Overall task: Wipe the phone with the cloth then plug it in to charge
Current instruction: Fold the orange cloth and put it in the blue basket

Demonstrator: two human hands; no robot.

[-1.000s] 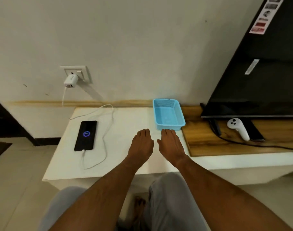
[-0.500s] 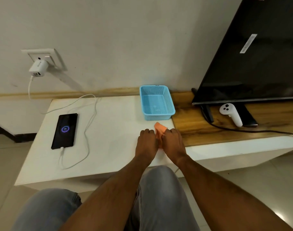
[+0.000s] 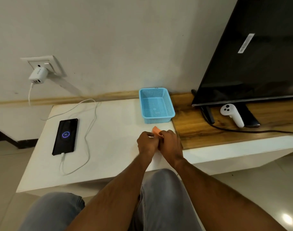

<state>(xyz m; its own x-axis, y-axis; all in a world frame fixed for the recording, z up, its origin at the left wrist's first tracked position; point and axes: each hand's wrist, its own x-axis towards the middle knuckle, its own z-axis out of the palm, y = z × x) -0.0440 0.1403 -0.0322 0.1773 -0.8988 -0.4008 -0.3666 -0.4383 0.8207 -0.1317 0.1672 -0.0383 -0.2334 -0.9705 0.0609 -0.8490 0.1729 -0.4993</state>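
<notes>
Both hands work the orange cloth (image 3: 156, 130) together: left hand (image 3: 146, 142) and right hand (image 3: 170, 142) have fingers curled, pinching it between them, probably folding or bunching it. Hands sit just in front of the blue basket (image 3: 156, 105), near the step up to the wood shelf (image 3: 200, 129).

Phone (image 3: 65, 136) lies flat, well apart to the left on the white surface (image 3: 112, 130), cable (image 3: 89, 130) in, screen showing charge. Looks done. Open room between hands and phone; cable loop is the only snag risk.

Blue basket (image 3: 156, 105), white controller (image 3: 232, 115), black television (image 3: 252, 55)
</notes>
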